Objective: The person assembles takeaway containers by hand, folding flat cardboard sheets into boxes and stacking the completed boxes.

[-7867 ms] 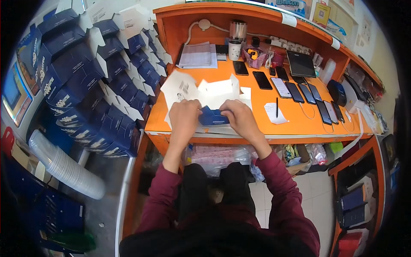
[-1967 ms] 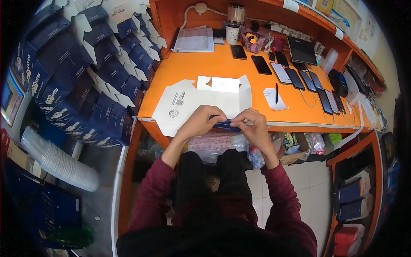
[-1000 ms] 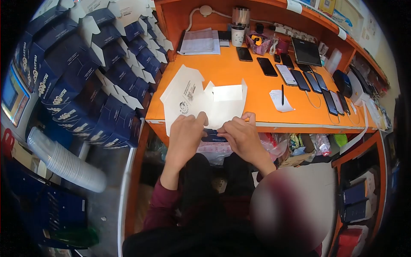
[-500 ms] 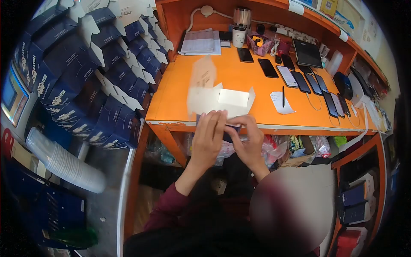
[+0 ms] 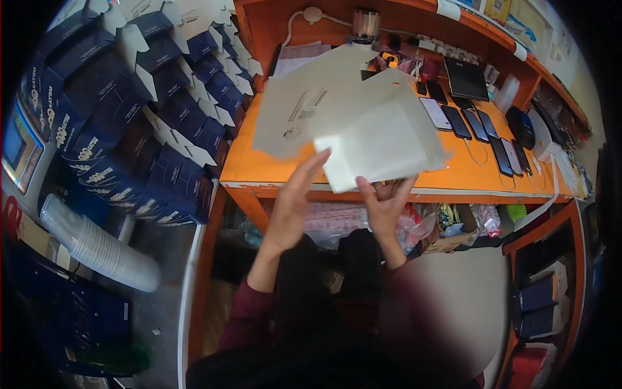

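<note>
An unfolded cardboard box (image 5: 389, 129), white inside with a greyish flap carrying small print, is tilted above the orange desk's front edge and partly blurred. My right hand (image 5: 389, 206) grips its lower edge, thumb on the near side and fingers mostly hidden behind. At the box's left, my left hand (image 5: 291, 204) has its fingers stretched out, the tips touching or very close to a bright white panel. Whether anything lies inside the box I cannot tell.
Dark blue printed boxes (image 5: 97, 123) are stacked at left, above nested plastic cups (image 5: 97, 243). Several phones (image 5: 457, 122) with cables lie on the right of the orange desk (image 5: 243, 159). A black laptop-like device (image 5: 465, 79) stands behind them.
The box has been lifted and turned, its flaps now spread wide over the desk. My hands have moved apart, the left one away from the box's front edge.
</note>
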A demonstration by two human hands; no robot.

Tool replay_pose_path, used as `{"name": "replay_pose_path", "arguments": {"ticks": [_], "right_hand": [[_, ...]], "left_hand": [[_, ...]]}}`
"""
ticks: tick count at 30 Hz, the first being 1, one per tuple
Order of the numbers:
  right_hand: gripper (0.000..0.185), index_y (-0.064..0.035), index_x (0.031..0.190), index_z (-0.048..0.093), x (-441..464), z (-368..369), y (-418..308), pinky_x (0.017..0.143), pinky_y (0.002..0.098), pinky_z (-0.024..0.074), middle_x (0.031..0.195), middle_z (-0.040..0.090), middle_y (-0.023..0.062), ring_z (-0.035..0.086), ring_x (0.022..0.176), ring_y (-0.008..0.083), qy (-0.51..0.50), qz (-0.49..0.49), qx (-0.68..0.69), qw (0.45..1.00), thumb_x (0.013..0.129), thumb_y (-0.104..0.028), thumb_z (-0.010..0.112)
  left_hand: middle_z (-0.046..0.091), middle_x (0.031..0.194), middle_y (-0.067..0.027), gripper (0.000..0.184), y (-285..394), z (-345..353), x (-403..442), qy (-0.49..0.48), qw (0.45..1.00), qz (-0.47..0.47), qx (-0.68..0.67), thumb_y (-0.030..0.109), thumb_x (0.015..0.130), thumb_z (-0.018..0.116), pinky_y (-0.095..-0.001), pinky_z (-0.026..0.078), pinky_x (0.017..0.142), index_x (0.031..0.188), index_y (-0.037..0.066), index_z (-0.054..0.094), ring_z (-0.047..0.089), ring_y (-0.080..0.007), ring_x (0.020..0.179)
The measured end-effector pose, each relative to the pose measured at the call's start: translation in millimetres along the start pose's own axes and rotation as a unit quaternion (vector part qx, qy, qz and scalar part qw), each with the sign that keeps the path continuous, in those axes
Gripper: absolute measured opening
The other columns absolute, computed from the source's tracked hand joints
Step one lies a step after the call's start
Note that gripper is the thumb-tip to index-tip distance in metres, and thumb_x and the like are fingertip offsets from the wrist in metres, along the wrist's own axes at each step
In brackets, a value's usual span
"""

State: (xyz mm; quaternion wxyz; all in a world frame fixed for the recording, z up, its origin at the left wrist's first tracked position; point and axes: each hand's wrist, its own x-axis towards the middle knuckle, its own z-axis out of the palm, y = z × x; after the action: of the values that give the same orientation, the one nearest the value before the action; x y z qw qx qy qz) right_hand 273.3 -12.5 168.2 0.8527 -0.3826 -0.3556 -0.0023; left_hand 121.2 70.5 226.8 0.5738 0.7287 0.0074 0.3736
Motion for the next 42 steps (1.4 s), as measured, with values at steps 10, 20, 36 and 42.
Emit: {"name": "replay_pose_path", "arguments": {"ticks": [10, 20, 36, 42], "right_hand": [[0.057, -0.0084, 0.141, 0.046, 13.9, -27.3, -14.1, 0.114, 0.0518, 0.0368, 0.143, 0.043, 0.0211, 0.045, 0.137, 0.0432, -0.211, -0.131, -0.124, 0.961, 0.093, -0.023, 0.074], [0.037, -0.0071, 0.119, 0.071, 79.6, -29.1, -113.8, 0.092, 0.0413, 0.0550, 0.128, 0.056, 0.0176, 0.064, 0.114, 0.0335, -0.381, -0.031, -0.376, 0.844, 0.083, -0.002, 0.076], [0.037, -0.0113, 0.121, 0.073, 55.5, -38.5, -86.6, 0.073, 0.0386, 0.0589, 0.119, 0.061, 0.0150, 0.074, 0.090, 0.0289, -0.319, -0.090, -0.399, 0.855, 0.087, 0.002, 0.071], [0.025, -0.0120, 0.119, 0.066, 57.1, -25.0, -89.0, 0.061, 0.0404, 0.0546, 0.105, 0.062, 0.0154, 0.071, 0.076, 0.0316, -0.328, -0.148, -0.549, 0.754, 0.097, -0.024, 0.067]], "left_hand": [[0.072, 0.087, -0.0004, 0.021, 57.1, -21.3, 47.1, -0.235, 0.925, -0.275, 0.114, 0.012, 0.094, 0.074, -0.0251, 0.054, 0.074, 0.105, -0.006, 0.072, 0.062, -0.0055, 0.081], [0.069, 0.082, 0.0034, 0.019, -1.3, -9.4, 61.2, -0.279, 0.937, -0.206, 0.032, 0.015, 0.096, 0.074, -0.0215, 0.045, 0.064, 0.095, -0.004, 0.074, 0.053, -0.0014, 0.070], [0.067, 0.079, -0.0201, 0.019, 7.7, -1.2, 56.6, -0.250, 0.905, 0.060, 0.340, 0.014, 0.091, 0.068, -0.0444, 0.048, 0.066, 0.084, -0.003, 0.069, 0.064, -0.0389, 0.074], [0.067, 0.079, -0.0196, 0.022, 21.9, -5.8, 64.2, -0.269, 0.909, -0.048, 0.314, 0.016, 0.099, 0.061, -0.0409, 0.051, 0.070, 0.090, -0.001, 0.071, 0.068, -0.0318, 0.077]]}}
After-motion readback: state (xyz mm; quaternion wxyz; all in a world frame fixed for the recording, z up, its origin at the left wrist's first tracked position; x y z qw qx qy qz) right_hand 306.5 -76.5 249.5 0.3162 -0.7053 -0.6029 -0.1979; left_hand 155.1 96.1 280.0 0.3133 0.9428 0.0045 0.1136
